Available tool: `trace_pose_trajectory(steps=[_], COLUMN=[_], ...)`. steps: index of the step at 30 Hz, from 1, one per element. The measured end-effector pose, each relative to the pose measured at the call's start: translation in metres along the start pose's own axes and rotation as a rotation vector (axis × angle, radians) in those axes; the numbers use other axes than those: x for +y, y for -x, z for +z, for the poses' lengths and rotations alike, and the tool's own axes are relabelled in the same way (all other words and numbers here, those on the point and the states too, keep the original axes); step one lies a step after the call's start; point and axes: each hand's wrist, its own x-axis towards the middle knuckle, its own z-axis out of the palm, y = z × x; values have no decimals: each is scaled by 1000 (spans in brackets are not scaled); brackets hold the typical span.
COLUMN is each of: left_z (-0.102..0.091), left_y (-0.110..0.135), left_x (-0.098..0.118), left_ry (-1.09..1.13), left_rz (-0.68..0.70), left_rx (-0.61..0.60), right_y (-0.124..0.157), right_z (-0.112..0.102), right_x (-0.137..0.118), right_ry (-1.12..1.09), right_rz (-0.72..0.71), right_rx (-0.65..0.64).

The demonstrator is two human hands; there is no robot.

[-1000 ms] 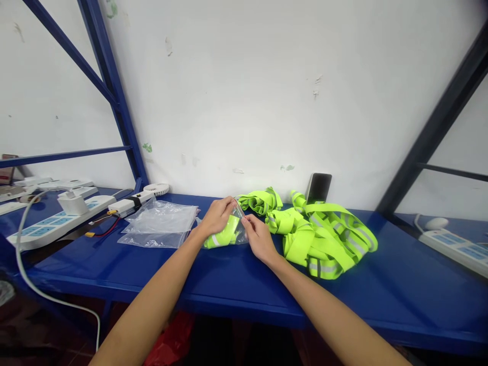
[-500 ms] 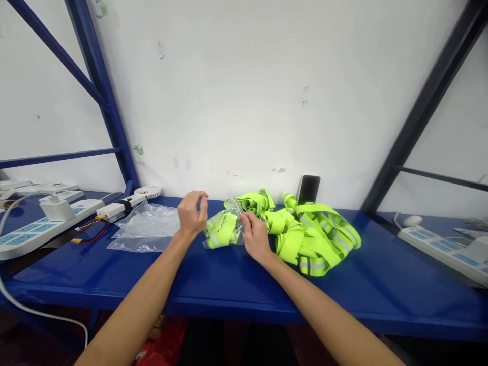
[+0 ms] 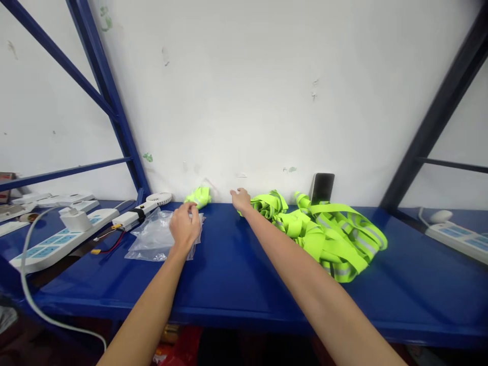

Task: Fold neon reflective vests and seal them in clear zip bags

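My left hand (image 3: 185,224) is over the right side of some flat clear plastic bags (image 3: 152,239), its fingers loosely bent and apart. Nothing shows in its grasp; whether it touches the bags I cannot tell. My right hand (image 3: 241,199) reaches toward the wall, empty, with fingers spread. A clear bag with a folded neon-yellow reflective strap (image 3: 200,196) inside lies by the wall, between my hands and farther back. Beside my right hand, a bundled reflective strap (image 3: 272,202) adjoins a larger loose heap of reflective straps (image 3: 339,236), partly behind my right forearm.
A phone (image 3: 322,188) leans on the wall behind the heap. To the left are a small white fan (image 3: 159,198), a battery pack with wires (image 3: 127,218) and a power strip (image 3: 57,241) with a cable. Another power strip (image 3: 457,236) lies right. Blue posts (image 3: 110,96) frame the table (image 3: 229,284).
The bagged strap has gone from between my hands to the wall, and my right hand has let go of it. My left hand has shifted over the flat bags. The view has turned slightly left.
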Motion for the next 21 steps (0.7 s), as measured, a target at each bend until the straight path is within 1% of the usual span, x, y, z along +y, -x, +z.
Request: trace_pose_trajectory(steps=[2, 3, 5, 6, 7, 8, 9, 10, 11, 12, 13, 14, 16, 19, 20, 21], left_z=[2, 3, 3, 2, 2, 2, 2, 3, 5, 7, 10, 11, 13, 10, 8, 6], left_y=[2, 3, 3, 5, 7, 10, 13, 18, 23, 28, 32, 36, 41, 40, 39, 37], left_x=[6, 8, 13, 16, 19, 23, 28, 33, 38, 43, 47, 50, 54, 52, 50, 47], left_ry=[-100, -138, -182, -185, -175, -155, -129, -99, -69, -42, -16, 11, 62, 120, 135, 154], left_rz=[40, 57, 114, 169, 250, 359, 485, 612, 718, 788, 818, 812, 741, 663, 659, 662], left_rx=[-122, -152, -161, -159, -171, -204, -256, -317, -371, -407, -420, -412, -355, -206, -144, -82], right_y=[0, 0, 0, 1, 3, 5, 9, 14, 20, 27, 33, 39, 46, 45, 43, 41], right_z=[-16, -25, -45, -54, -62, -68, -73, -75, -77, -77, -77, -76, -77, -88, -94, -101], right_x=[8, 10, 12, 13, 14, 15, 17, 18, 20, 21, 20, 19, 11, -13, -24, -36], right_ry=[90, 174, 434, 585, 719, 816, 882, 908, 914, 906, 891, 877, 853, 749, 627, 476], right_rz=[-59, -110, -202, -200, -162, -110, -78, -76, -97, -137, -181, -219, -274, -313, -323, -333], right_rx=[37, 38, 7, -32, -87, -167, -254, -312, -345, -348, -330, -308, -260, -176, -128, -112])
